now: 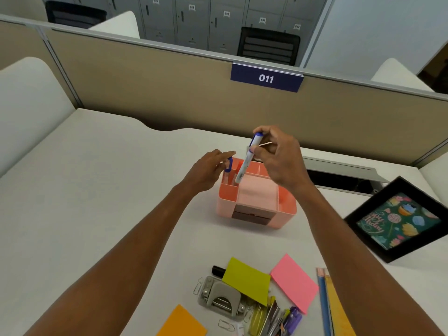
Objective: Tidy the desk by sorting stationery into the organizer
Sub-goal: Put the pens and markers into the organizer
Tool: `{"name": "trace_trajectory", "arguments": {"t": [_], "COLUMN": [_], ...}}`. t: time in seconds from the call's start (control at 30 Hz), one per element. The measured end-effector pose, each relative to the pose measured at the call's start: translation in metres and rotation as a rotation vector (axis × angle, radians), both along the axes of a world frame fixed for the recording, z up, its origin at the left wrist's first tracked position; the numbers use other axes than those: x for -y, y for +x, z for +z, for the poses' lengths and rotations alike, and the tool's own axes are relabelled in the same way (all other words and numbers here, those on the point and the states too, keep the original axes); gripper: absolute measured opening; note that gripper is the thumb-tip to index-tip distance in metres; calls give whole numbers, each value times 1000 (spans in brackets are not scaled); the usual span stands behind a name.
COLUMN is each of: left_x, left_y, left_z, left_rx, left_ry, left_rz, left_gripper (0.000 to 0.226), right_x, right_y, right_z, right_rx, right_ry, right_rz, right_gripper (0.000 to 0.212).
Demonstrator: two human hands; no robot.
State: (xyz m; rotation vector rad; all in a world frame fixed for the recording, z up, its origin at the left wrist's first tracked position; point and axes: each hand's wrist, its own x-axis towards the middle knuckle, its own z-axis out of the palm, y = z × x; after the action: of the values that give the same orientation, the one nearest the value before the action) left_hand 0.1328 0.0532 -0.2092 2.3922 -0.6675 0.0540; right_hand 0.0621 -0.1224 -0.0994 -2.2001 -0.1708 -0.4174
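Observation:
A pink organizer [257, 204] with several compartments stands mid-desk. My right hand [278, 158] pinches a white marker with a blue cap [247, 161], held tilted, its lower end inside a back-left compartment. My left hand [208, 170] hovers at the organizer's left rim, fingers extended, touching the blue loop handle of scissors [228, 164] standing in the back-left slot. Loose stationery lies near the front edge: a yellow-green note pad [244, 280], a pink pad [294, 282], an orange pad [181, 323], a grey hole punch [219, 299], paper clips [197, 287] and a pile of pens and clips [278, 316].
A black picture frame [397, 221] lies at the right. Pencils and a yellow ruler [327, 306] lie at the front right. A black marker [218, 271] peeks from under the yellow-green pad. A beige partition with a "011" sign [266, 78] backs the desk.

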Motion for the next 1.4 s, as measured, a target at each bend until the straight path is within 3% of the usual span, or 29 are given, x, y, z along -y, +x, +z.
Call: {"name": "trace_trajectory", "arguments": {"t": [0.17,0.5,0.7,0.87,0.97,1.13,1.27,1.4], "left_x": [-1,-13,-19,-35,-53,-71,-63,-55], "left_y": [-9,-42,-78,-128,-151,-163,-161,-161], "left_z": [-5,-17,-22,-21,-30,-69,-69,-63], "left_rx": [-42,-62,-15,202,101,-300,-304,-260], "left_ry": [-105,-251,-166,-207,-273,15,166,237], "left_rz": [58,50,60,169,115,-197,-313,-385], "left_gripper": [42,36,37,14,1,24,38,30], "right_x": [-14,-29,-28,-23,-20,-18,-17,-15], "right_y": [11,24,24,23,21,18,16,14], "right_z": [-26,-76,-71,-72,-74,-73,-73,-74], "right_rx": [22,11,44,22,19,27,18,-4], "right_ry": [5,-309,-484,-493,-448,-454,-460,-444], "right_rz": [-43,-20,-62,-63,-58,-15,3,-7], "right_gripper": [23,17,20,11,7,15,18,22]}}
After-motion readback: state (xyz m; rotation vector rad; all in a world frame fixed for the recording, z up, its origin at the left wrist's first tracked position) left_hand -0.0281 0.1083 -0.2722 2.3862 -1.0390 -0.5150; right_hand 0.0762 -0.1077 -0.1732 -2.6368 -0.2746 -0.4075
